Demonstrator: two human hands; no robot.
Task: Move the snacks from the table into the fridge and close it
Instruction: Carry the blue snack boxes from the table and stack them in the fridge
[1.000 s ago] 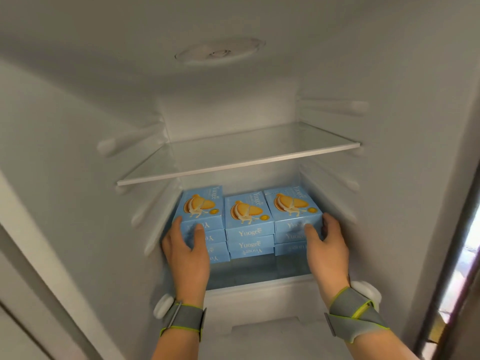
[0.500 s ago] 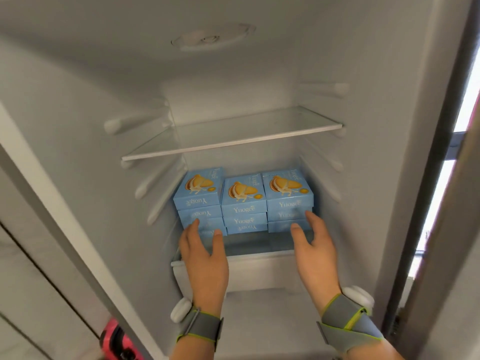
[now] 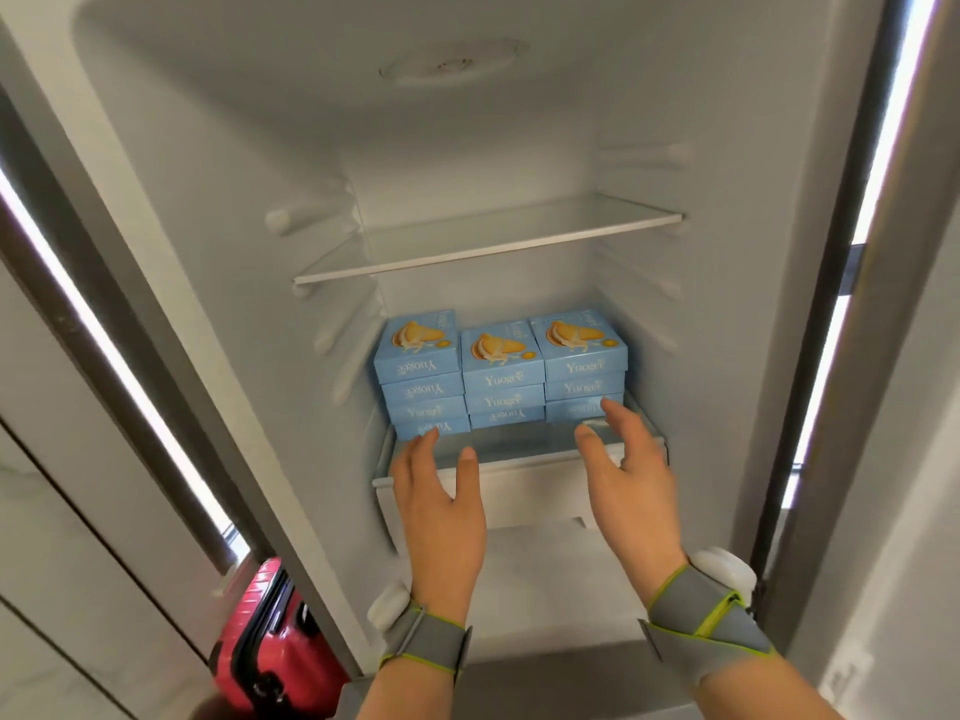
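Deep on the lower glass shelf point(image 3: 519, 449) of the fridge point(image 3: 260, 252), the blue snack boxes point(image 3: 501, 371) sit in three stacks, straight ahead of both hands. Left hand point(image 3: 441, 511) and right hand point(image 3: 631, 475) hover spread, holding nothing, equally near.

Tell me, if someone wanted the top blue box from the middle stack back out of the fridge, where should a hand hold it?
Probably by its two short side edges near the front, coming straight in from the open front. The top middle box lies flat, with neighbouring stacks close beside it and the glass shelf above, so only its front face and top are free. Slide it forward first, then pinch the sides.
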